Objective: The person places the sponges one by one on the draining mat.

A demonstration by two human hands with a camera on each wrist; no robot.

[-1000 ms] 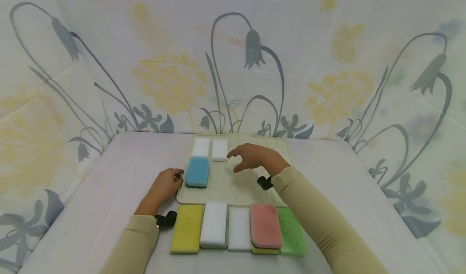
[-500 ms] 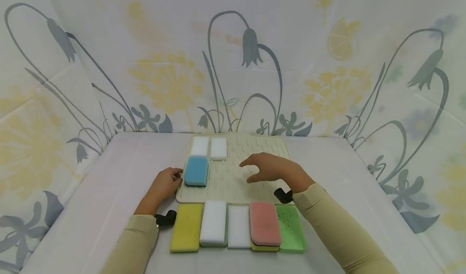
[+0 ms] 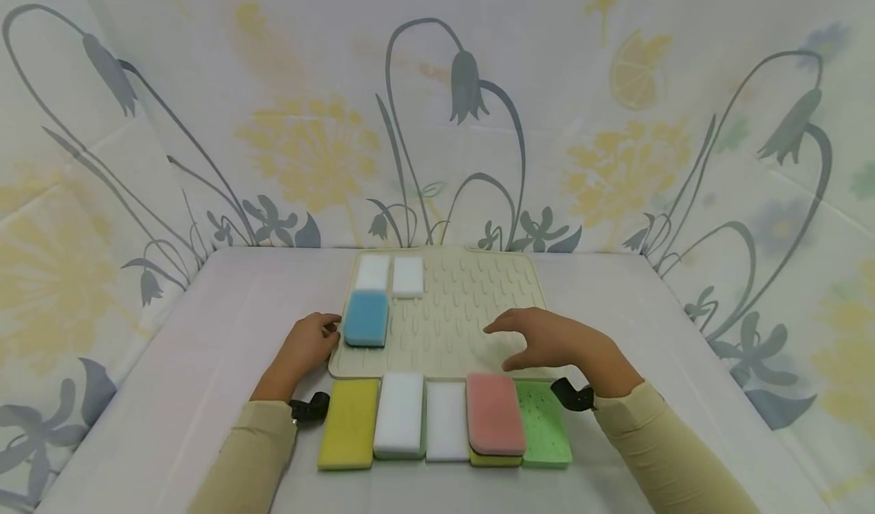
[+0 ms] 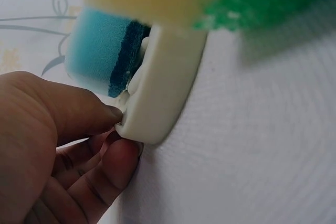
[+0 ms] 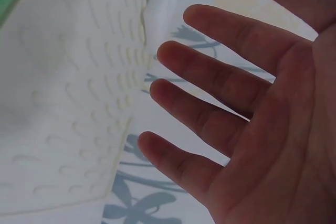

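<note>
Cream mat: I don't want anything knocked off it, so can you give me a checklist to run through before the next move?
1. Left grip pinching the mat by its edge: ok.
2. Right grip open and holding nothing: ok.
3. Blue sponge resting on the mat: ok.
4. Blue sponge apart from the white block behind it: cannot tell; they overlap in the head view.
5. Pink sponge lying unstacked: not ok; a yellow piece shows under its near edge.
</note>
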